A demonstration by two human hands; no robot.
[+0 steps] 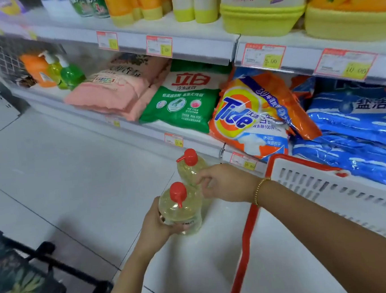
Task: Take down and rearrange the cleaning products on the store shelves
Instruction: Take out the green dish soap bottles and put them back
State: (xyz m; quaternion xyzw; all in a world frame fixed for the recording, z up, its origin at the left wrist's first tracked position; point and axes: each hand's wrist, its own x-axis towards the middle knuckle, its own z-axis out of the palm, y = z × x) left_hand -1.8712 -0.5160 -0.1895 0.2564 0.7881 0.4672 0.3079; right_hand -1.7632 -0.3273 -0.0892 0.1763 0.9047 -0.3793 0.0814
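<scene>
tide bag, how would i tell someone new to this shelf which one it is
Look along the bottom shelf, where soft bags lie in a row. The Tide bag sits between the green bag and the blue bags. It alone is orange, with a yellow bullseye and blue "Tide" lettering.

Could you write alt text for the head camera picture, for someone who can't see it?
A person's left hand grips the nearer bottle, clear with a red cap, while the right hand pinches the farther bottle like it. Detergent bags fill the low shelf; a white basket sits at right.
</scene>
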